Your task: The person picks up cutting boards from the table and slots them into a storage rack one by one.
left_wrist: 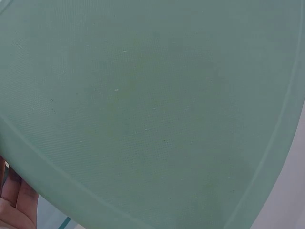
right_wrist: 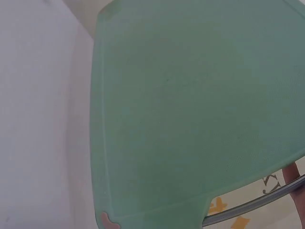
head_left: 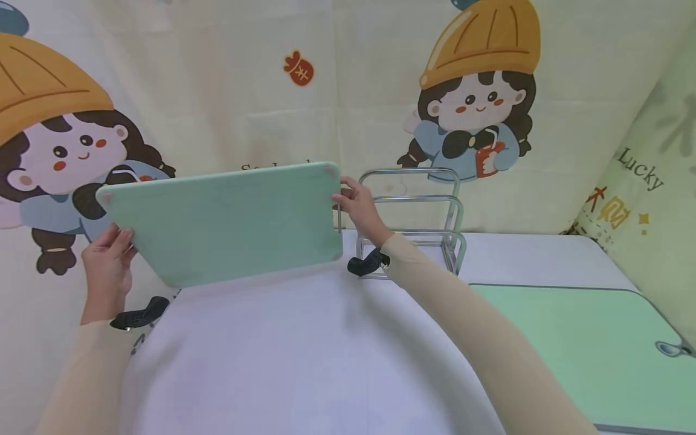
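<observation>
Both hands hold up a pale green cutting board [head_left: 223, 226], tilted slightly above the white table and seen broad side on. My left hand [head_left: 109, 266] pinches its left end between thumb and fingers; in the left wrist view part of that hand [left_wrist: 19, 205] shows at the board's edge. At the right end, my right hand [head_left: 363, 211] grips the board beside its metal handle bar [right_wrist: 252, 206]. Pinkish pads mark the board's corners. Just right of the board stands a silver wire rack [head_left: 457, 226] with several upright loops, partly behind the right forearm.
On the right of the white table [head_left: 304, 350] lies a flat green panel [head_left: 576, 344] with a grey border and a small grey loop [head_left: 671, 348] at its right side. A cloth backdrop [head_left: 370, 109] with cartoon figures hangs behind, and another printed cloth borders the right.
</observation>
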